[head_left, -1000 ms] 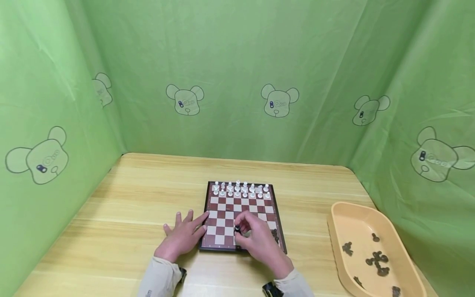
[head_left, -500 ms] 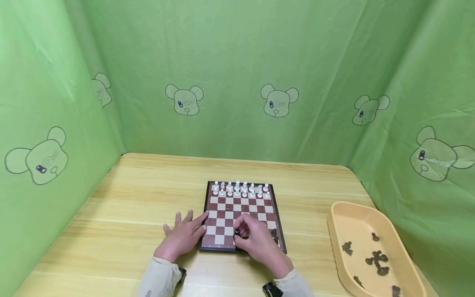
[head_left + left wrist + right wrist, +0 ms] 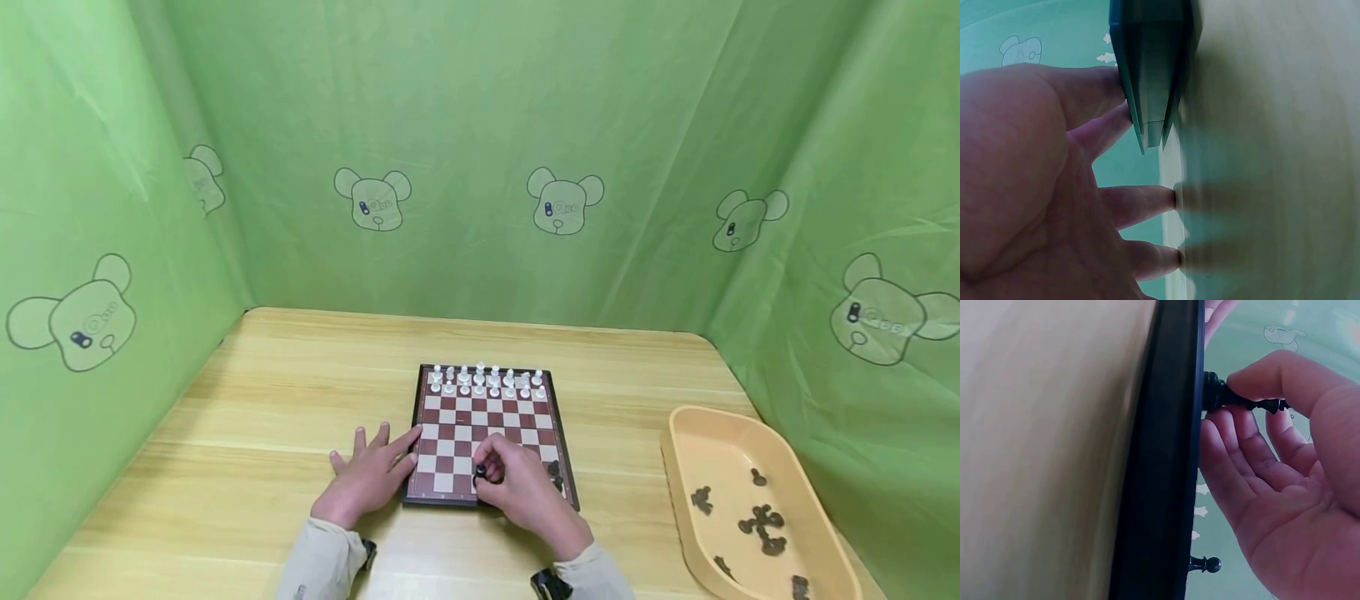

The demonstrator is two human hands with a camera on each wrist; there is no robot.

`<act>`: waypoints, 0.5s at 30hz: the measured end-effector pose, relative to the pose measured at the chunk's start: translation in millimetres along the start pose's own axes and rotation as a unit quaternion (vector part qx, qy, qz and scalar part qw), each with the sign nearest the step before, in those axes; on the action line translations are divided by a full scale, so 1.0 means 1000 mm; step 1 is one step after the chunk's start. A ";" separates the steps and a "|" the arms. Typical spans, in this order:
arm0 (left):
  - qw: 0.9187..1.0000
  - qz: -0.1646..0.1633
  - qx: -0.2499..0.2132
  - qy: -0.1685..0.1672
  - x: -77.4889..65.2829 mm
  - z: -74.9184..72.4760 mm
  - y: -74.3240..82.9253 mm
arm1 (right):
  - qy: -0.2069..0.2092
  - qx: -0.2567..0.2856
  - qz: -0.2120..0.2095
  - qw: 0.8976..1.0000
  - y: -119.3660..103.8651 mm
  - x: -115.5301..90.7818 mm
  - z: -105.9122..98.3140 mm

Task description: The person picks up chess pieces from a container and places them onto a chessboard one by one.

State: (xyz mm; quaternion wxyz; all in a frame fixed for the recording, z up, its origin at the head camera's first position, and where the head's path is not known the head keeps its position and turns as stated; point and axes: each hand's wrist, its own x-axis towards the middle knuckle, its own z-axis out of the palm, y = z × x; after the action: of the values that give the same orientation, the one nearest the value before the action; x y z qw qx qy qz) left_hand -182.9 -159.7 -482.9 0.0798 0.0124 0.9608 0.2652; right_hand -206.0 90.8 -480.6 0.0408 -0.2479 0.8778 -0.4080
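A chessboard (image 3: 445,465) lies unfolded on the table, with two rows of white chess pieces (image 3: 480,380) along its far side. My right hand (image 3: 525,490) pinches a tall black chess piece (image 3: 1229,394) between thumb and fingers. In the right wrist view its base meets the near part of the board; whether it is king or queen I cannot tell. My left hand (image 3: 367,481) is spread, two of its digits touching the board's left edge and other fingertips (image 3: 1166,197) on the table. Several black pieces (image 3: 555,475) stand at the near right corner, partly behind my right hand.
A yellow-orange tray (image 3: 678,492) on the right holds loose black pieces (image 3: 763,521), some of them in a cluster. Green curtains (image 3: 465,250) printed with bear heads enclose the wooden table (image 3: 300,375) at the back and sides.
My right hand has shifted slightly toward the board's near edge, bringing the black piece lower onto the nearest row. The left hand keeps its place.
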 end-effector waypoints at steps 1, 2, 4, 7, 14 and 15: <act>1.000 0.000 0.000 0.000 0.000 0.000 0.000 | 0.000 -0.001 0.000 1.000 0.000 0.000 0.000; 1.000 0.000 0.001 0.000 0.000 0.000 0.000 | 0.000 -0.002 0.001 1.000 0.000 0.000 0.000; 1.000 0.000 0.002 0.000 0.000 0.000 0.000 | -0.001 -0.002 0.000 1.000 0.000 0.000 0.000; 1.000 -0.001 0.003 -0.001 0.000 0.000 0.000 | -0.004 -0.002 0.000 1.000 0.000 0.000 0.000; 1.000 -0.003 0.004 -0.003 0.000 0.000 0.000 | -0.008 -0.001 0.003 1.000 0.001 0.000 0.000; 1.000 -0.003 0.003 -0.003 0.000 -0.001 0.001 | -0.009 -0.001 0.005 1.000 0.001 0.000 0.000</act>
State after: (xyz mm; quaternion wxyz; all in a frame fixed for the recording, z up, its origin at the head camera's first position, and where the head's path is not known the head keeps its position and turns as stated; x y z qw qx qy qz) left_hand -183.2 -159.5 -482.1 0.0829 0.0105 0.9614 0.2622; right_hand -206.2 90.9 -481.4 0.0504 -0.2467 0.8791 -0.4048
